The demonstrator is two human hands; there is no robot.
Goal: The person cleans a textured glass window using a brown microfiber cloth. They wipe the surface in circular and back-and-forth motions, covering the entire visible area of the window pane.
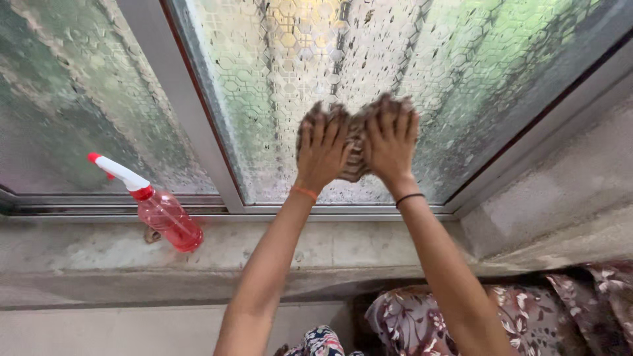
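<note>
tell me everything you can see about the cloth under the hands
The cloth is brownish with a darker striped pattern, looks like soft, worn fabric, and is bunched rather than spread flat. It is pressed flat against the wet, patterned frosted window pane. The left hand and right hand lie open on it side by side, covering most of it; only its frayed edges and middle show.

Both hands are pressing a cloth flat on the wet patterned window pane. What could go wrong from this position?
1. The left hand and right hand both push the cloth against the textured glass pane; hard pressure could stress the glass, or the hands could slip on the wet surface.
2. The pink spray bottle stands on the concrete ledge near the left arm; a sideways sweep might knock it over.
</note>
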